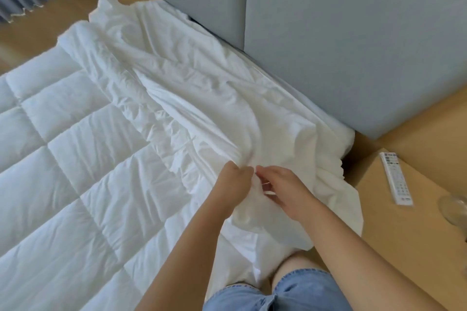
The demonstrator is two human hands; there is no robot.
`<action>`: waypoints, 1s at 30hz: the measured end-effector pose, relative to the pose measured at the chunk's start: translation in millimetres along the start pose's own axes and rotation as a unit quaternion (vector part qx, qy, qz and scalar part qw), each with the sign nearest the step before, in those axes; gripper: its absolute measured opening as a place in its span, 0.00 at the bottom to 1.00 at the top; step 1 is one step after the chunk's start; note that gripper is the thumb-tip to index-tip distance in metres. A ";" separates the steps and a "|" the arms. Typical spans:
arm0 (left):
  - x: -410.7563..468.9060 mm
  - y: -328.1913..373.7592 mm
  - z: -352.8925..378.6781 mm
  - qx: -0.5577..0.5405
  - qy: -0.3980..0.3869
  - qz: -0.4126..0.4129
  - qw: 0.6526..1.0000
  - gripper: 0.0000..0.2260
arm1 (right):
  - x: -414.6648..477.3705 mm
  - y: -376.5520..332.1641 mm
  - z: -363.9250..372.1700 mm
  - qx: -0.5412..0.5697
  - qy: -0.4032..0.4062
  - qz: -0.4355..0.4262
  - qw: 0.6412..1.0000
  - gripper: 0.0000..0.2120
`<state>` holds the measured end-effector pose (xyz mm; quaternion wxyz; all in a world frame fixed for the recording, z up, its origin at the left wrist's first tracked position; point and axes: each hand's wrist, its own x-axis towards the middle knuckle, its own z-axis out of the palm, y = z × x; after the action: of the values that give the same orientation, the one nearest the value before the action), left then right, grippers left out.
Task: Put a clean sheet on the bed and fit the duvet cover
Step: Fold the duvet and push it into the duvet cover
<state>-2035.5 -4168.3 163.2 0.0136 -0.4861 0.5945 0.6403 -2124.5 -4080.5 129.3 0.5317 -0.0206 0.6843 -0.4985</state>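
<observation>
I read the fingers [246, 171] of left hand [233, 182] and right hand [285, 193] pinching a bunched edge of the duvet cover [202, 98], lower centre. Fitting looks barely begun: the quilted duvet [75, 146] (left of frame) lies uncovered. I cannot tell the sheet's state.

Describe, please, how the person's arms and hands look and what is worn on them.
Both arms are bare, with no sleeves in view. The left hand and right hand wear no gloves; no watch, ring or bracelet shows. Light blue denim shorts appear below them.
</observation>
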 end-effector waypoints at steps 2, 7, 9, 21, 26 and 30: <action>-1.6 -2.2 -4.9 -0.120 -0.047 0.026 0.991 0.09 | 6.4 -5.2 4.6 -0.031 0.043 -0.040 0.998 0.07; 4.6 -2.0 2.8 -0.211 -0.014 0.008 0.977 0.11 | 15.9 -12.7 -9.6 -0.136 0.115 -0.163 0.970 0.05; 6.7 4.6 9.4 -0.177 -0.026 -0.037 0.983 0.18 | 14.6 -9.1 -16.1 -0.226 0.076 -0.194 0.952 0.08; 21.8 18.2 15.7 -0.248 -0.058 -0.012 0.967 0.16 | 33.2 -30.0 -48.1 -0.386 0.074 -0.343 0.853 0.13; 36.0 5.3 36.9 -0.105 -0.160 -0.051 0.980 0.31 | 17.5 -34.1 -53.0 -0.291 0.111 -0.422 0.852 0.11; 50.4 -8.0 54.0 0.084 -0.153 -0.171 0.970 0.47 | 25.0 -37.7 -69.0 -0.236 0.174 -0.354 0.888 0.11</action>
<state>-2090.0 -4152.4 115.2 0.2543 -0.4741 0.5448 0.6432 -2205.9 -4067.8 133.8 0.1724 -0.2994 0.8107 -0.4726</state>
